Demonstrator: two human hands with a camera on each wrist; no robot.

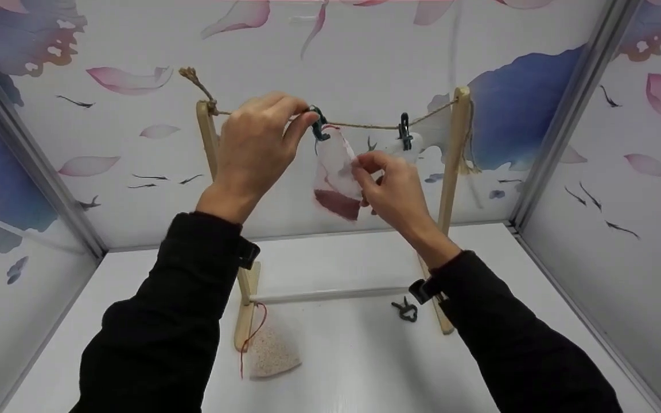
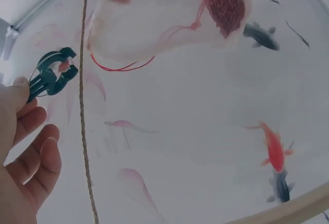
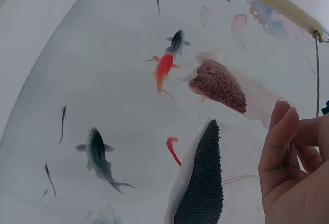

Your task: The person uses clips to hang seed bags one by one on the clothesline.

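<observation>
A twine line (image 1: 365, 125) runs between two wooden posts. My left hand (image 1: 259, 146) pinches a dark green clip (image 1: 319, 123) on the line; the clip (image 2: 51, 75) shows beside the twine (image 2: 82, 131) in the left wrist view. Under that clip hangs a sheer mesh bag (image 1: 337, 175) with red grains at its bottom. My right hand (image 1: 391, 186) pinches the bag's upper edge. The red-filled bag (image 3: 218, 85) also shows in the right wrist view. A second clip (image 1: 404, 131) holds another sheer bag (image 3: 203, 183) with dark contents, mostly hidden behind my right hand in the head view.
On the white table lie a pale grain-filled bag (image 1: 270, 353) with a red string by the left post's foot and a loose dark clip (image 1: 405, 311) near the right foot. A white crossbar (image 1: 330, 295) joins the posts. Patterned walls enclose three sides.
</observation>
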